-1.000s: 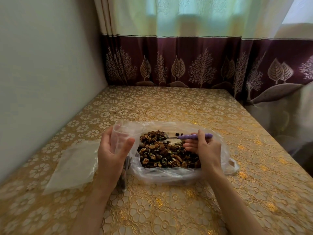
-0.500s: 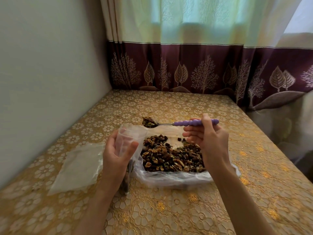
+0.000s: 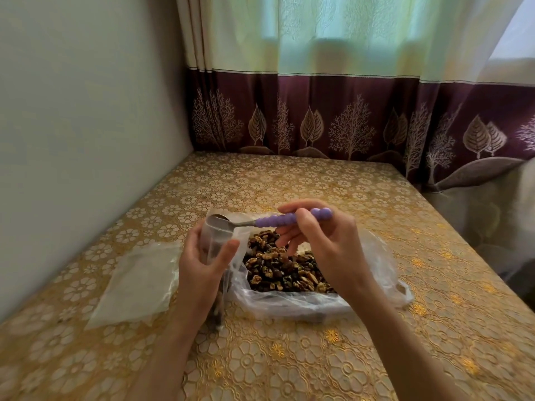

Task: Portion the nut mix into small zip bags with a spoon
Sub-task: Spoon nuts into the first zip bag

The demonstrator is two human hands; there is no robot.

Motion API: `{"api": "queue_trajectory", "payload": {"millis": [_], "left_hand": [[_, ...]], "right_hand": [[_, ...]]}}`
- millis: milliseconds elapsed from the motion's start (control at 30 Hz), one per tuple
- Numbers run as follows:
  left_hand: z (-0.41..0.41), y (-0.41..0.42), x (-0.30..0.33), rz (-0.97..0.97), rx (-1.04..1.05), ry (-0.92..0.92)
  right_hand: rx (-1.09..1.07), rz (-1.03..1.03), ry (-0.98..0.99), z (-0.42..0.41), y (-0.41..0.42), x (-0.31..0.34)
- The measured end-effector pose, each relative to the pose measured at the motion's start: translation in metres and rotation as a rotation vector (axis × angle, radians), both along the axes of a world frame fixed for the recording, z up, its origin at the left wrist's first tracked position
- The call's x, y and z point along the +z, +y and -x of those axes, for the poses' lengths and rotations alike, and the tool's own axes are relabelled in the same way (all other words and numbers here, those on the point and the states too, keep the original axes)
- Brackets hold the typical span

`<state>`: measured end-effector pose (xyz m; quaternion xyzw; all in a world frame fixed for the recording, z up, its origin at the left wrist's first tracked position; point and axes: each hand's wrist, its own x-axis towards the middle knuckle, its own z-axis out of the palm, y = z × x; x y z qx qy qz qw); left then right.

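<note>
**Spoon tipped at the mouth of the small zip bag**

Nearest the camera, two bare forearms reach forward over the desk (image 3: 289, 357), which is covered in a gold, flower-patterned cloth. The left hand (image 3: 202, 267) is wrapped around a small clear zip bag (image 3: 215, 244), thumb on the near side and fingers behind, holding it upright with its mouth spread open. The lower part of the bag hangs below the hand toward the desk, and dark pieces show through it, though blur hides the detail.

The right hand (image 3: 324, 241) pinches the purple beaded handle of a spoon (image 3: 278, 219) between thumb and curled fingers, a little above the pile. The spoon lies roughly level, handle to the right, and its metal bowl sits right at the open mouth of the zip bag. Whether the bowl is loaded cannot be told.

Just beyond and between the hands lies the nut mix (image 3: 283, 270), a heap of walnut pieces and darker bits resting in a large, crumpled clear plastic bag (image 3: 376, 273) spread open on the desk, touching the zip bag's right side.

To the left, apart from the hands, a flat clear bag (image 3: 136, 285) lies on the cloth near the pale wall (image 3: 86, 111). At the far edge hangs a curtain (image 3: 347, 96), pale green above, maroon with tree and leaf prints below.
</note>
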<state>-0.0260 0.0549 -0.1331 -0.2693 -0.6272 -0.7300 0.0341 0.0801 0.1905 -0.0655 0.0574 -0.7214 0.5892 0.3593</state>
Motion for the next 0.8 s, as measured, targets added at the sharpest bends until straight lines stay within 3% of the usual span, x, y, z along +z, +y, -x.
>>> {"api": "queue_trajectory", "payload": {"millis": [133,367,633,800], "left_hand": [[-0.001,0.000,0.001,0.012,0.018,0.038],[-0.001,0.000,-0.001,0.011,0.044,0.034],[-0.004,-0.001,0.005,-0.004,0.050,0.005],[-0.004,-0.001,0.006,-0.011,0.032,-0.001]], "right_hand": [[0.001,0.077,0.023,-0.001,0.006,-0.001],[-0.243,0.387,-0.007,-0.005,0.044,-0.010],[-0.587,0.123,-0.197,0.000,0.066,-0.050],[-0.570,0.124,-0.259,0.010,0.068,-0.059]]}}
